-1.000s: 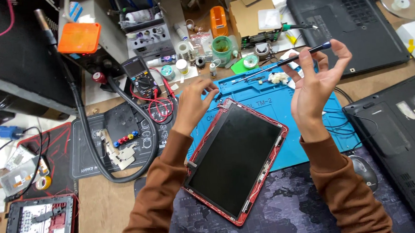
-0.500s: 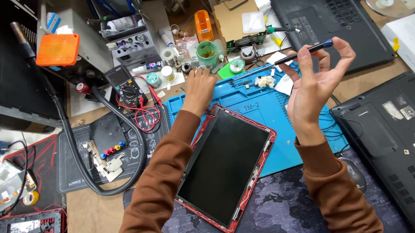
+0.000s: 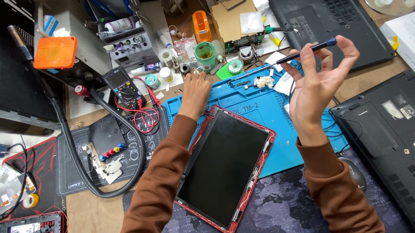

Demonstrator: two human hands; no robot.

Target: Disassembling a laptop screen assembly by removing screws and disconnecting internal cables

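1. Across the head view, a screwdriver (image 3: 302, 54) is pinched in the raised right hand (image 3: 316, 86), kept clear of the red-framed screen panel (image 3: 226, 169) lying on the blue mat (image 3: 282, 122).
2. Small parts beside the green jar (image 3: 205, 53) are reached by the left hand (image 3: 194, 91); its grip cannot be told.

A dark rectangular red-framed screen (image 3: 224, 169) lies centre; white box (image 3: 411, 37) far right.

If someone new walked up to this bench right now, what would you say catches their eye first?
Probably the red-framed screen panel lying at an angle in the middle, half on the blue work mat. Next, the right hand raised above the mat, holding a thin screwdriver, while the left hand reaches toward the small pots and spools at the mat's far edge. An orange box stands out at far left.
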